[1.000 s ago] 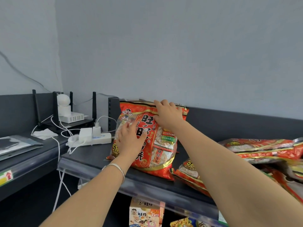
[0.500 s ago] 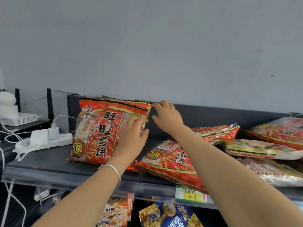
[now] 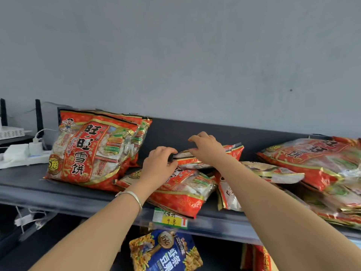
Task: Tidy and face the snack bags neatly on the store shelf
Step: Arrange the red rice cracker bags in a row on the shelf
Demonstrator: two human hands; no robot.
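One red snack bag (image 3: 93,145) stands upright at the left of the dark shelf (image 3: 58,194); others lie flat to the right. Left hand (image 3: 158,165) and right hand (image 3: 207,147), fingers curled, seemingly pinch a flat bag (image 3: 232,151) beneath a grey wall (image 3: 175,55).

soft even daylight; right edge perhaps motion-blurred, slightly warped.

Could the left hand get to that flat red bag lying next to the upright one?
Probably yes: the left hand already rests at the flat bag, its fingers at the upper bag's edge. Nothing lies between.
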